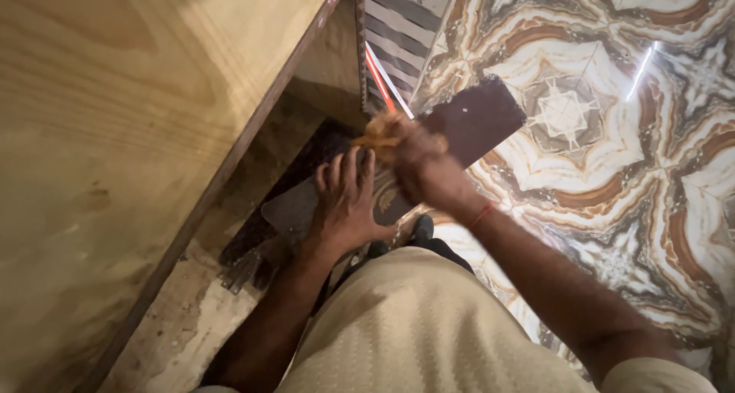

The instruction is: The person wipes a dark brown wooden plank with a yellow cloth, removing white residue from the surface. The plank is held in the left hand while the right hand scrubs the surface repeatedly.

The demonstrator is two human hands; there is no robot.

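My left hand (346, 201) lies flat, fingers spread, on a dark board (475, 121) that rests on the floor. My right hand (417, 159) is closed around a crumpled yellowish-brown rag or pad (377, 135) and presses it on the board just beyond the left hand's fingertips. The right hand is blurred. A red thread circles my right wrist (482, 213).
A large plywood sheet (115, 132) fills the left side, its edge running diagonally. Patterned marble-look floor tiles (612, 132) cover the right. A striped panel with a red and white strip (383, 79) leans at the top. A rough, dusty floor (184, 324) lies beneath the plywood.
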